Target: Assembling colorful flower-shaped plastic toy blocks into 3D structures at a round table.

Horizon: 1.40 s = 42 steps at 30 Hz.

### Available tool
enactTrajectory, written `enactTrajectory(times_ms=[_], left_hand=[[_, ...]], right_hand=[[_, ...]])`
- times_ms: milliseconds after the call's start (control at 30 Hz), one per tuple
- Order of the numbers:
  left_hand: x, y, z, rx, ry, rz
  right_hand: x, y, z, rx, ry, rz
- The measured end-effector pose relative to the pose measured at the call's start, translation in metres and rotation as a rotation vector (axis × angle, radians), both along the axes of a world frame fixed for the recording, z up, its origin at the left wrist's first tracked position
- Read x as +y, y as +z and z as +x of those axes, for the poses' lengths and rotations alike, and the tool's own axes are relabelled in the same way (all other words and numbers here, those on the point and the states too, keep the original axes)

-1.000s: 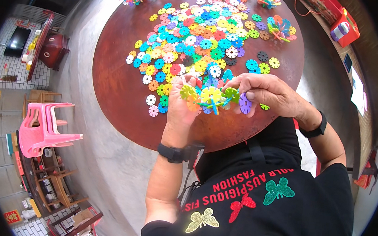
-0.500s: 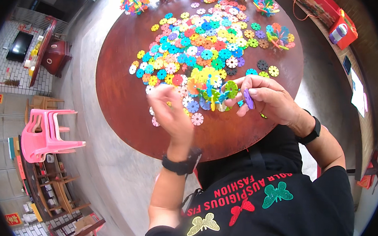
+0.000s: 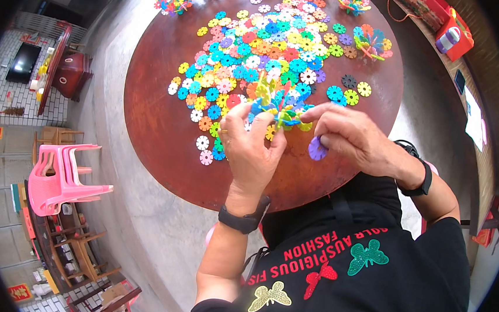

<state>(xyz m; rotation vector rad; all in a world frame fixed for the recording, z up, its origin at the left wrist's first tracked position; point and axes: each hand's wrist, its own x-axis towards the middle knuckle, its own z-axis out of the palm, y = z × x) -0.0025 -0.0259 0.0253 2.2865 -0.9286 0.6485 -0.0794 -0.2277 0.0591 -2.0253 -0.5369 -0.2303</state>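
Between my hands, above the near part of the round table, is a cluster of interlocked notched plastic discs [image 3: 277, 102] in blue, yellow, green and red. My left hand [image 3: 252, 147] is closed on its left side with thumb and fingers. In my right hand [image 3: 353, 135] a purple notched disc [image 3: 318, 149] is pinched low between thumb and curled fingers, while the index finger reaches to the right edge of the cluster. Beyond the hands many loose flower-shaped discs [image 3: 240, 55] of mixed colours are spread over the tabletop, partly hidden by the cluster.
The round brown table [image 3: 157, 143] has finished disc clusters near its far rim, among them a multicoloured cluster [image 3: 371, 42] at the right. Stacked pink plastic chairs [image 3: 60, 176] stand on the floor at left. A red box [image 3: 459, 43] sits on the bench at right.
My left hand has moved up and right and taken hold of the cluster. The cluster has turned, and the purple disc in my right hand has swung lower, showing its flat side.
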Motion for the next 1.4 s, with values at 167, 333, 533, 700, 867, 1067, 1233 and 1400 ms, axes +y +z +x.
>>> enactTrajectory(times_ms=[167,333,533,700,867,1067,1233,1400], left_hand=[[0.005,-0.003,0.004,0.037,0.041,-0.022],[0.008,-0.011,0.006,0.235,0.051,-0.208],[0.007,-0.011,0.006,0.621,-0.038,-0.506],[0.005,-0.010,0.001,0.813,-0.142,-0.612],[0.004,-0.017,0.002,0.771,-0.154,-0.594],[0.003,-0.020,0.002,0.585,-0.107,-0.430],[0.007,-0.015,0.002,0.292,-0.067,-0.191],[0.003,-0.009,-0.001,0.143,-0.104,-0.181]], right_hand=[[-0.009,0.023,0.004,0.278,-0.266,0.074],[-0.004,0.019,0.025,0.184,-0.254,0.000],[0.003,0.007,0.052,0.058,-0.214,0.085],[0.010,0.008,0.069,0.277,-0.142,0.153],[0.015,0.006,0.075,0.367,-0.121,0.190],[0.017,0.007,0.078,0.284,-0.093,0.036],[0.017,0.020,0.075,0.235,-0.090,-0.114],[0.018,0.013,0.066,0.063,-0.126,-0.067]])
